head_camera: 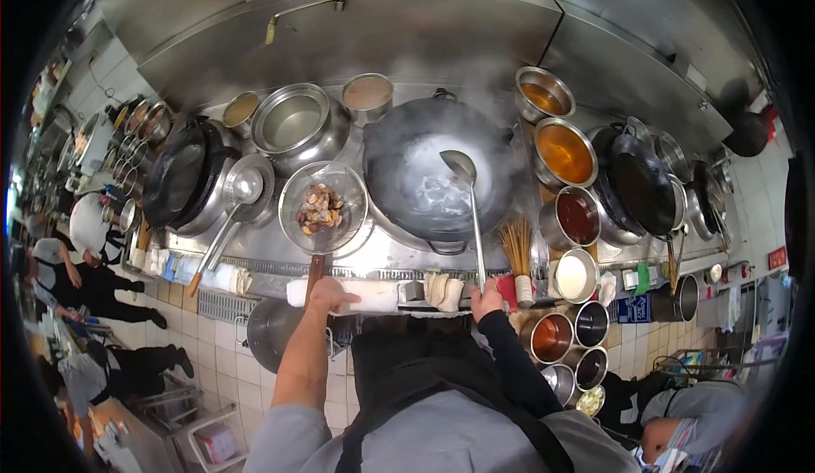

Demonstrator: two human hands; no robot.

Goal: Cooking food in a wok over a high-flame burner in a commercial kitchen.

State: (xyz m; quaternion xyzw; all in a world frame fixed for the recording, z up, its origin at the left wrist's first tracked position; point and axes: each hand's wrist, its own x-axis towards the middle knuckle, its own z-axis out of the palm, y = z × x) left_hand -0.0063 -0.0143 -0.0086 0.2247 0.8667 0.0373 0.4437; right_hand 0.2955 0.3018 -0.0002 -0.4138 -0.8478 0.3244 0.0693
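My left hand (331,296) grips the wooden handle of a round wire-mesh strainer (294,200). Clams in their shells (320,209) lie heaped in its bowl. To its right a black wok (395,186) sits on the range, steaming, with bubbling pale liquid (423,186) in it. My right hand (487,300) is closed around the metal handle of a ladle (460,166), whose bowl is over the liquid; whether it dips in I cannot tell. Close to my right hand, a bamboo wok brush (517,247) stands upright by the range's front edge.
A wide steel pot (260,116) of liquid stands behind the strainer. A perforated skimmer (264,180) and another ladle (247,187) lie left. Sauce containers (549,218) line the right. Folded towels (372,294) lie along the front edge. Other people (54,263) stand left, another person (691,403) lower right.
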